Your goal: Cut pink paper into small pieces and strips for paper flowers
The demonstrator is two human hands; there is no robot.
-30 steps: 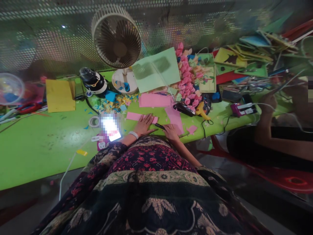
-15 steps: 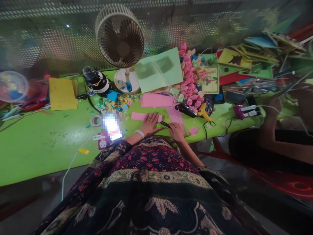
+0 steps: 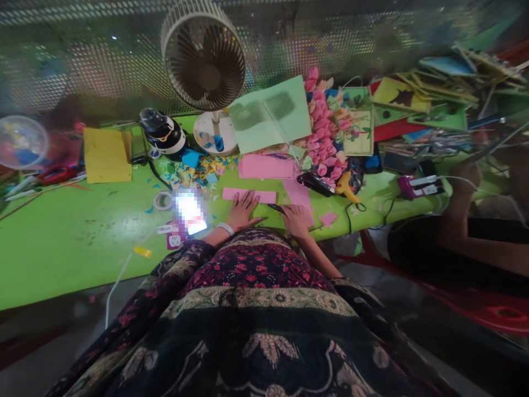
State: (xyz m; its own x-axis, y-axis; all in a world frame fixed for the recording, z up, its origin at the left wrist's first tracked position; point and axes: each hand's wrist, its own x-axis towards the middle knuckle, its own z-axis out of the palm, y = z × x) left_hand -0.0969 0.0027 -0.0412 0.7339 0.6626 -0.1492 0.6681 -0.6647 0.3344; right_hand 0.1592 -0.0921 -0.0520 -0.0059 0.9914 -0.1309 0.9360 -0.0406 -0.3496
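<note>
My left hand lies flat with fingers spread on the green table, its fingertips on a pink paper strip. My right hand is closed around a dark pen-like tool whose tip points left toward the strip. A second pink sheet lies under and behind the right hand. A lit phone sits just left of my left wrist.
A desk fan stands at the back, with a pale green sheet, pink paper, paper flowers, a glue gun, tape roll and scraps around. Another person's arm is at the right.
Both hands stay in nearly the same pose on the pink paper; the view shifted slightly. My right hand with the tool edged a little left.
</note>
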